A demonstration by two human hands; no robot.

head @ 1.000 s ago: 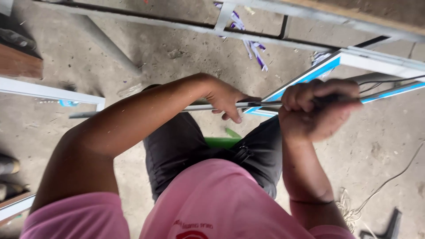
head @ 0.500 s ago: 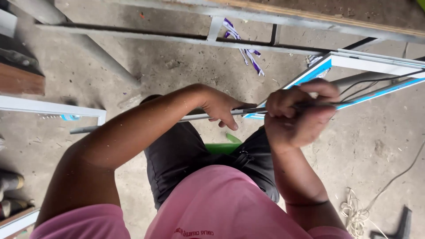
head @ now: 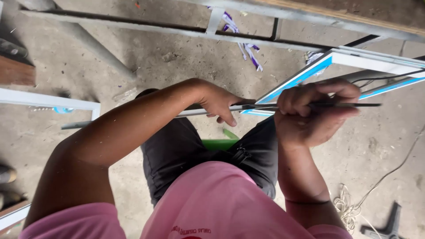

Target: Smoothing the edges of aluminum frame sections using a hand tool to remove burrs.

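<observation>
Thin metal strip (head: 199, 112) gripped by left hand (head: 219, 102); right hand (head: 312, 113) fisted.

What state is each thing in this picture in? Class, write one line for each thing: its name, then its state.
left hand: closed around the grey metal bar, gripping it.
right hand: fisted on a thin dark strip, thumb on top.
grey metal bar: held level across the lap.
thin dark strip: pulled out straight, sticking past the fist.
blue-edged white frame: lying tilted, one corner at the hands.
pale cord: in a loose tangle on the floor.
</observation>
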